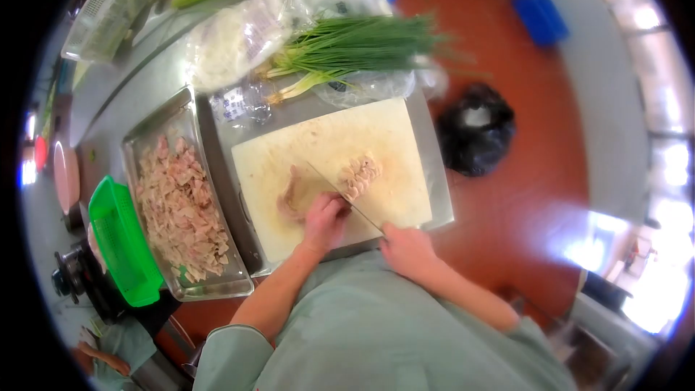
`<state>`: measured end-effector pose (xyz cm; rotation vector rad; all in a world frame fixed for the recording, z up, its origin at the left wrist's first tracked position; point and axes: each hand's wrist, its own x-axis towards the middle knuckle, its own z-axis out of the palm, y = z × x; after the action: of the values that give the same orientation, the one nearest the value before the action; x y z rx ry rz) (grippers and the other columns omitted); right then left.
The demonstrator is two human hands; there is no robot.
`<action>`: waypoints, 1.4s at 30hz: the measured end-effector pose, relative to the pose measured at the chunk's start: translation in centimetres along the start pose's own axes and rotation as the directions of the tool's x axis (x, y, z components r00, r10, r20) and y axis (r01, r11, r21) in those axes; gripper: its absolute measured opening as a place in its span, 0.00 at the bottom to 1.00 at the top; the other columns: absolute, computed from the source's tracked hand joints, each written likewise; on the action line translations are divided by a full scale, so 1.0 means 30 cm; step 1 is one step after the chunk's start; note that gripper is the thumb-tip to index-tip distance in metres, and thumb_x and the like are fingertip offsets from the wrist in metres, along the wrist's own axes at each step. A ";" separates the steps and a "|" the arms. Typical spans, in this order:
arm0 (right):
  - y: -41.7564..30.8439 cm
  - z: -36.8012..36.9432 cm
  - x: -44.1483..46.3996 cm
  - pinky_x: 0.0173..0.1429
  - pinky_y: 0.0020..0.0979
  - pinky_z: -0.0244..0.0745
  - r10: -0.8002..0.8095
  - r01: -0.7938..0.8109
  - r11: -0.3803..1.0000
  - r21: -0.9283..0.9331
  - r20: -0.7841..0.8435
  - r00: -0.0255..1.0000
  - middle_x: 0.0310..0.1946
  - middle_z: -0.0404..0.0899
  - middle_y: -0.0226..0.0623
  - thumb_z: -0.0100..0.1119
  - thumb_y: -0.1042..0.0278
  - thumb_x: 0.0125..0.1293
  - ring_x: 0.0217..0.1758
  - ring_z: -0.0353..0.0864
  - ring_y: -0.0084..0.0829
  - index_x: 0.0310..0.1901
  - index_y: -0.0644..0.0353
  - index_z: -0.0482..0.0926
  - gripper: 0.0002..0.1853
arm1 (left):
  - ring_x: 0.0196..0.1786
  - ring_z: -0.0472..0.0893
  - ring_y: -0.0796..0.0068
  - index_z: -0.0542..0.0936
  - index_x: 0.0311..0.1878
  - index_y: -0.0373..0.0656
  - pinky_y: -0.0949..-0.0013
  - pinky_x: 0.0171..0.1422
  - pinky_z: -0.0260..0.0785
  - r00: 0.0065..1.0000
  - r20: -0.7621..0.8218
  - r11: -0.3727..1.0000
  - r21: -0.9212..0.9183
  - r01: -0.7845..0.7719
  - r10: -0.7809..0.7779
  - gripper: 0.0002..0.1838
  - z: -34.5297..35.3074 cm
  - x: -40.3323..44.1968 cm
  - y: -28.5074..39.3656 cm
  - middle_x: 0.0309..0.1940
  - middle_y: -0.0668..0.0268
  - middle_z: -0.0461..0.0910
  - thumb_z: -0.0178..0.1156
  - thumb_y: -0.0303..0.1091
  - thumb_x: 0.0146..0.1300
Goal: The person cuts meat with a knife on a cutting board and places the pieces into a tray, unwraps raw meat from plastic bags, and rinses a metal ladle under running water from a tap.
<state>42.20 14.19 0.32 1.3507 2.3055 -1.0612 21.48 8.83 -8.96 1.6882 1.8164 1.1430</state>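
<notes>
On the white cutting board (394, 206), my right hand (407, 250) grips the handle of a knife (362, 215). Its long thin blade slants up and left across the board. My left hand (326, 219) has its fingers bunched against the blade's left side, on a pale piece of raw meat (289, 206). Those fingers hide part of the meat. To the right of the blade lies a small pile of sliced meat (360, 176).
A metal tray (217, 288) of cut meat stands left of the board, with a green basket (119, 239) beyond it. Green onions (355, 45) and plastic bags (242, 32) lie behind. A black bag (476, 130) is at the right. Another person's arm (105, 357) shows lower left.
</notes>
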 end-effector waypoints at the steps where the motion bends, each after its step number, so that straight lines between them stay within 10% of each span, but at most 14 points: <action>1: 0.017 0.092 0.077 0.39 0.55 0.77 -0.028 0.029 1.000 0.004 -0.050 0.998 0.25 0.83 0.51 0.59 0.61 0.68 0.33 0.84 0.56 0.45 0.57 0.77 0.10 | 0.43 0.80 0.54 0.82 0.37 0.43 0.56 0.44 0.75 1.000 0.009 1.000 0.003 -0.006 0.006 0.12 0.009 -0.011 -0.016 0.39 0.61 0.82 0.69 0.20 0.49; 17: 0.088 -0.013 0.031 0.45 0.53 0.77 0.168 -0.157 0.961 0.228 -0.030 0.985 0.32 0.85 0.50 0.57 0.56 0.69 0.40 0.84 0.57 0.50 0.58 0.77 0.16 | 0.45 0.83 0.54 0.83 0.40 0.41 0.57 0.48 0.74 0.998 0.058 0.999 -0.035 0.003 -0.001 0.10 -0.023 0.016 0.019 0.42 0.60 0.84 0.69 0.24 0.53; 42: 0.031 0.067 0.139 0.38 0.53 0.77 -0.056 0.055 0.998 -0.019 -0.073 0.996 0.27 0.83 0.50 0.56 0.60 0.69 0.34 0.84 0.56 0.46 0.58 0.78 0.12 | 0.45 0.82 0.54 0.84 0.42 0.41 0.57 0.47 0.75 0.996 0.021 0.997 -0.006 -0.083 0.083 0.10 0.039 0.002 -0.013 0.43 0.59 0.83 0.64 0.21 0.55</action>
<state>40.50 15.74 -3.82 1.3481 2.4121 -1.0229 22.12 9.23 -9.92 1.7812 1.7436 1.1575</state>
